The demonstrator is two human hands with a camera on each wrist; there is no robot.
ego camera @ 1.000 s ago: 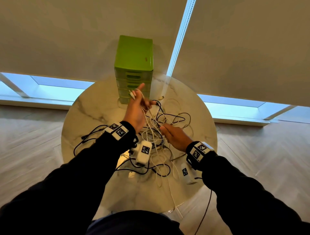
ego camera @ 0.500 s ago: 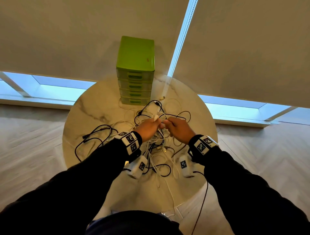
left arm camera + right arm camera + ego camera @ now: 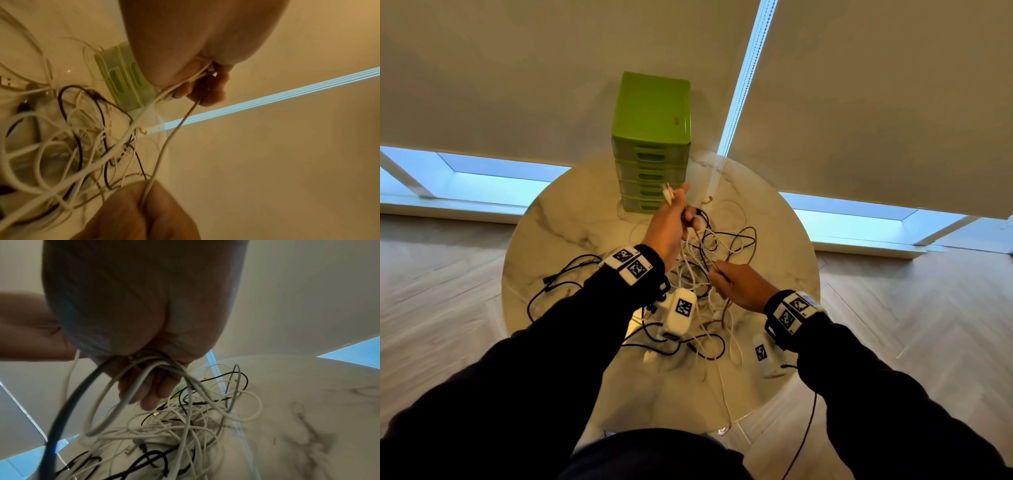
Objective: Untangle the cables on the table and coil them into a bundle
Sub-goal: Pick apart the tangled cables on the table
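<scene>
A tangle of white and black cables (image 3: 705, 263) lies in the middle of the round marble table (image 3: 571, 226). My left hand (image 3: 685, 212) is raised over the far side of the tangle and grips white cables, whose plug ends (image 3: 667, 195) stick up past the thumb. In the left wrist view its fingers (image 3: 205, 91) curl round two white strands that run down to the pile. My right hand (image 3: 717, 274) is lower and nearer to me, holding cable from the tangle. In the right wrist view its fingers (image 3: 152, 386) curl round a loop of white cables (image 3: 127, 395).
A green drawer unit (image 3: 652, 144) stands at the back of the table, just beyond my left hand. A separate black cable (image 3: 558, 277) lies loose on the left side. The table's front edge is close to my body, and wood floor surrounds it.
Half a second ago both hands met over the tangle. My left hand has since lifted away toward the green drawers, drawing white cable up, and my right hand has pulled back toward me.
</scene>
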